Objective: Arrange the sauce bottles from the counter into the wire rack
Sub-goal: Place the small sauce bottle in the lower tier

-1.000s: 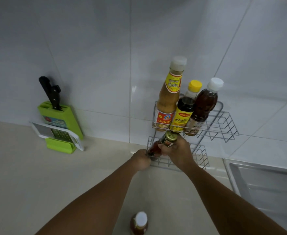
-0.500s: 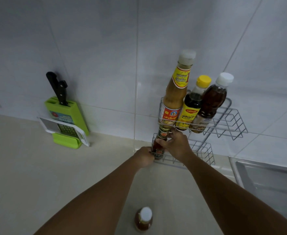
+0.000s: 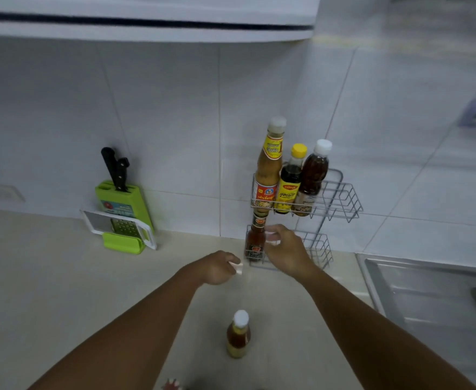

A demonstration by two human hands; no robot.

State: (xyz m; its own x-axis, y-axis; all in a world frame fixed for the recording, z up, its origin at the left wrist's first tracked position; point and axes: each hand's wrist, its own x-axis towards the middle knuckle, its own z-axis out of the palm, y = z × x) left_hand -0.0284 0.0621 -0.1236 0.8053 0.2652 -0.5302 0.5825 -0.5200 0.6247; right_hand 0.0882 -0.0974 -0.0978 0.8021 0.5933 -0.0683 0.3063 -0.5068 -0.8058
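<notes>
**Red sauce bottle stood in the lower basket, both hands just off it**

The wire rack (image 3: 341, 192) hung against the tiled wall with two baskets. The upper one held three bottles side by side at its left end: a tall orange-sauce bottle (image 3: 269, 170), a yellow-capped dark bottle (image 3: 288, 181) and a white-capped brown bottle (image 3: 312, 175). The right half of that basket lay free.

In the lower basket a red sauce bottle (image 3: 256, 240) stood upright in the far-left corner, against the left wire edge, its neck reaching up to the underside of the upper basket. The rest of the lower basket, to the right, was open wire.

The right hand (image 3: 286, 250) sat just right of that bottle, fingers loosely curled and spread, not closed on it; whether a fingertip touched the glass could not be told. The left hand (image 3: 219, 267) hovered near the basket's front-left corner, fingers curled in, holding nothing visible.

One white-capped bottle (image 3: 238, 334) stood alone on the counter (image 3: 48, 277), between the forearms, with bare surface all round. A green knife block (image 3: 121, 201) leaned at the wall well left; a sink (image 3: 428, 291) edged the counter on the right.
</notes>
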